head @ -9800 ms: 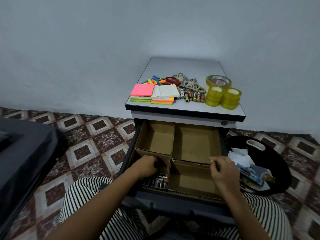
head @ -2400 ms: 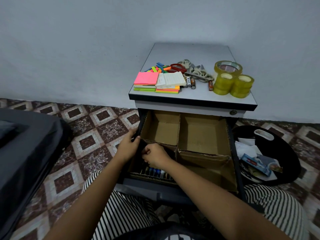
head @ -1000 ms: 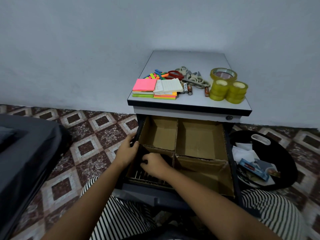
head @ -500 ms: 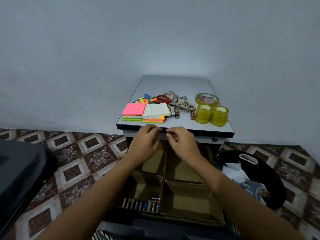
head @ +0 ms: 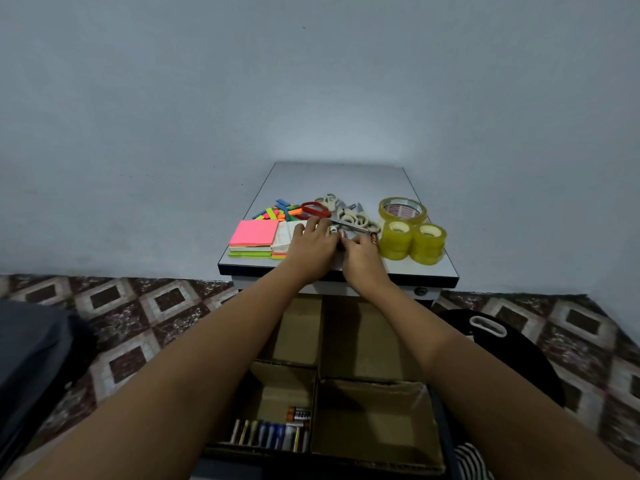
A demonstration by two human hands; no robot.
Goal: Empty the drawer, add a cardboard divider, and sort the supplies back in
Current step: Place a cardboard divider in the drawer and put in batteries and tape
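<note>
Both arms reach out over the open drawer (head: 446, 434) and up onto the desk (head: 339, 178). The left grip (head: 313, 245) and right grip (head: 363, 256) sit nearly touching each other, right at the few loose batteries (head: 333, 230) lying between the white pad (head: 285, 232) and the tape rolls (head: 412, 240).

The left grip's fingers stretch forward fairly straight, lying over the edge of the white pad with a battery end poking out just past the fingertips, so they aren't wrapped round anything. The right grip's fingers curl down behind the back of the hand. Whether they've actually got a battery pinched can't be told from here.

Just beyond the fingers are the scissors (head: 346, 214), one pair with red handles, then a scatter of coloured strips (head: 278, 213) and the pink sticky notes (head: 254, 233) to the left.

Down in the drawer, the cardboard divider (head: 374, 386) splits it into compartments. The front left one holds a row of batteries (head: 273, 436) standing side by side, with one more lying across behind them. The front right one looks bare cardboard.

A black bag (head: 502, 355) sits on the patterned tile floor (head: 138, 306) to the right.
</note>
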